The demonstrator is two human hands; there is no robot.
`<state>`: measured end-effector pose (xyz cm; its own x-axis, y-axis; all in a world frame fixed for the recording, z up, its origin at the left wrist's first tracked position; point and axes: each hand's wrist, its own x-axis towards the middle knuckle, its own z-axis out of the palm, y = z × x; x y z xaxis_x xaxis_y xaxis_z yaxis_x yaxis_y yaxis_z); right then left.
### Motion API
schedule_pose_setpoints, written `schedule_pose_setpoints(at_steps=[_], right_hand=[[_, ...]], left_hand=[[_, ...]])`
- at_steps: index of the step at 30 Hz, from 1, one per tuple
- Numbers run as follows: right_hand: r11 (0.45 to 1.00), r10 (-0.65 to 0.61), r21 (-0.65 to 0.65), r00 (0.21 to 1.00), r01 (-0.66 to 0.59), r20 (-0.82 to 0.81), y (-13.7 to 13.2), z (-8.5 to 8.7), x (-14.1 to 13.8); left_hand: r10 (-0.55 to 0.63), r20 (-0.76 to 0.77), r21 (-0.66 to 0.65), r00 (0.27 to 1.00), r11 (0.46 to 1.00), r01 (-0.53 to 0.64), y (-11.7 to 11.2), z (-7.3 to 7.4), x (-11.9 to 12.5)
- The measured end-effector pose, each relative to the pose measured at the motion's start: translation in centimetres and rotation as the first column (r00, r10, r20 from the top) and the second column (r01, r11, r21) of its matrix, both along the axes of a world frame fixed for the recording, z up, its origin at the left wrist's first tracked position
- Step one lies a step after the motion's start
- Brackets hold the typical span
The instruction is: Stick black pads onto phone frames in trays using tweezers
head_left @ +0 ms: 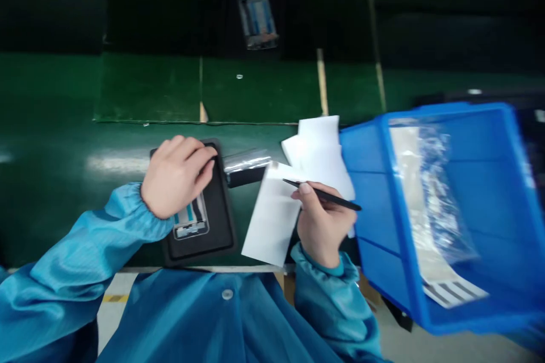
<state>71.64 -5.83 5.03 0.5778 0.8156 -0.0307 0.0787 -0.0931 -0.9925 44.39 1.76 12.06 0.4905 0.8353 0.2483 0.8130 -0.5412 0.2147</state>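
Note:
My left hand [176,173] lies over the upper part of a black tray [221,221], its fingers bent loosely across toward the tray's right rim. It covers part of an opened phone body [191,224] that shows blue and silver parts. My right hand [323,218] holds black tweezers [332,197] between thumb and fingers. Their tip points left, over a white sheet [272,218] that lies between the hands. A small greyish patch is on the sheet's top edge. Whether the tip touches the sheet, I cannot tell.
More white papers [321,147] lie behind the sheet. A clear-and-black strip [247,167] rests beside the tray. At right, a blue bin [370,181] contains plastic bags [443,198] and a striped strip. Another phone body [258,20] sits on a dark tray at the back.

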Motion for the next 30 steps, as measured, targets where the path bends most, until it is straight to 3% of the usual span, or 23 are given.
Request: schedule_pose_setpoints(at_steps=[4,8,16,21,30], right_hand=[[0.999,-0.011,-0.046,0.999,0.013,0.037,0.6,-0.7,2.1],[0.994,0.081,-0.074,0.997,-0.079,0.019,1.8,-0.6,2.7],[0.973,0.218,-0.082,0.975,-0.214,0.041,3.4,-1.9,2.4],[0.972,0.227,-0.068,0.972,-0.223,0.055,3.3,-2.6,2.5],[0.971,0.231,-0.079,0.971,-0.226,0.068,3.3,-2.4,2.5]], left_hand=[[-0.277,-0.026,-0.077,0.961,0.959,0.274,0.9,-1.8,7.7],[-0.345,-0.107,-0.154,0.932,0.932,0.327,2.0,-4.1,12.2],[-0.244,-0.093,-0.148,0.965,0.962,0.229,2.1,-6.0,12.3],[-0.216,-0.095,-0.070,0.972,0.975,0.210,1.4,-6.4,12.4],[-0.215,-0.103,-0.052,0.971,0.976,0.210,1.3,-6.4,12.6]])
